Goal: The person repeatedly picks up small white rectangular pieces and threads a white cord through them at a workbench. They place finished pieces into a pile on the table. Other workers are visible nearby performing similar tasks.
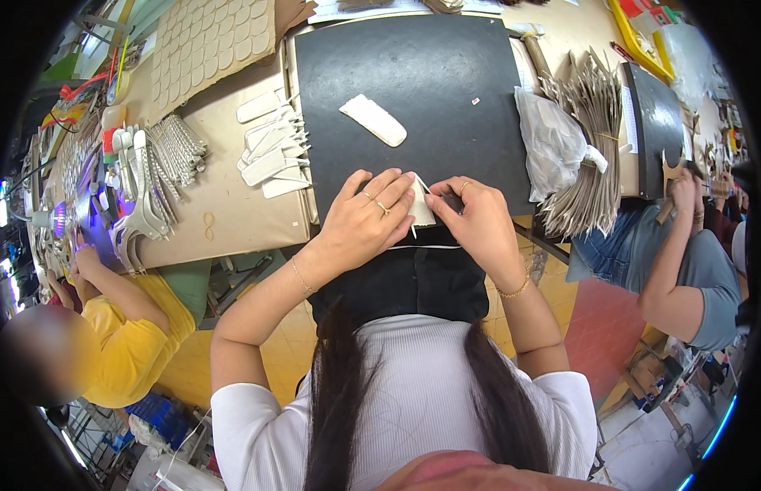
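Observation:
My left hand (371, 209) lies over a small cream, rounded piece (420, 203) at the near edge of a black work mat (454, 57), its fingers close together and holding it down. At the piece's right side, my right hand (472, 214) pinches its edge between thumb and bent index finger. A thin white strip runs along that piece, and its pointed end sticks out below. Farther off on the mat rests a stack of white, round-ended strap pieces (374, 121). My left palm and fingers hide much of the worked piece.
Left of the mat lie white strap pieces with thin tails (274, 147), braided bundles (177, 146) and a sheet of rounded cut-outs (213, 49). To the right are a clear plastic bag (548, 143), grey strip bundles (593, 139) and a hammer (534, 51). Co-workers sit on both sides.

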Demonstrator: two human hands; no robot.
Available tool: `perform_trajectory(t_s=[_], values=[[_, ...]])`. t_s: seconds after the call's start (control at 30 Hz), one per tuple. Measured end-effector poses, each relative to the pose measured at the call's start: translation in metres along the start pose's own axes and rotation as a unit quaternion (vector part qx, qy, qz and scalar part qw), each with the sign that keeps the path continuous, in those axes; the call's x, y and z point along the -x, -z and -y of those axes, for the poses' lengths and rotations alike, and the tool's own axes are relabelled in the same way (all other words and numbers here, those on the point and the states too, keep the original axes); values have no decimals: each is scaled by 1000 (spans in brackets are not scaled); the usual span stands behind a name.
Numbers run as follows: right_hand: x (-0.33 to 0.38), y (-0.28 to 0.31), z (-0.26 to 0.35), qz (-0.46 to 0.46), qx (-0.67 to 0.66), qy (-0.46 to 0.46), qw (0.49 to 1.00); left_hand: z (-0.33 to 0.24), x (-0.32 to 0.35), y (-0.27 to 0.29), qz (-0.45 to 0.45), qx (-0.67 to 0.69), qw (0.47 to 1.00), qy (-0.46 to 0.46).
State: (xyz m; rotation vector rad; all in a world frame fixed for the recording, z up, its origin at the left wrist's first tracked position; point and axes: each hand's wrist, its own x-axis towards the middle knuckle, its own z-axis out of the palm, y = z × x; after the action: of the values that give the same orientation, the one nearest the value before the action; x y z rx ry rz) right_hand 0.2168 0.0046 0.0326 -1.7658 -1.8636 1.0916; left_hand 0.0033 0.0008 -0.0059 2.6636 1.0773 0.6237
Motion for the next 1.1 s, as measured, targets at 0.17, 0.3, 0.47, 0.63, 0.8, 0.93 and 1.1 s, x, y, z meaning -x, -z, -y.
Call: perform_trajectory(t_s=[0.17, 0.3, 0.47, 0.63, 0.8, 0.93, 1.1], values=[[11, -8, -3, -42, 21, 34, 998, -3, -4, 4, 9, -27, 1000, -11], [25, -16, -3, -52, 4, 47, 998, -4, -9, 5, 31, -68, 996, -46], [40, -28, -7, -90, -67, 73, 991, -8, -9, 4, 42, -100, 993, -49], [39, -29, -10, -77, -60, 113, 989, -9, 5, 7, 24, -111, 994, 5], [34, -19, -9, -26, -36, 88, 995, -9, 11, 3, -3, -98, 994, 37], [35, -15, -10, -18, -8, 86, 996, -10, 11, 2, 1, -94, 994, 46], [38, -19, -14, -14, 13, 98, 995, -10, 10, 3, 11, -101, 994, 45]])
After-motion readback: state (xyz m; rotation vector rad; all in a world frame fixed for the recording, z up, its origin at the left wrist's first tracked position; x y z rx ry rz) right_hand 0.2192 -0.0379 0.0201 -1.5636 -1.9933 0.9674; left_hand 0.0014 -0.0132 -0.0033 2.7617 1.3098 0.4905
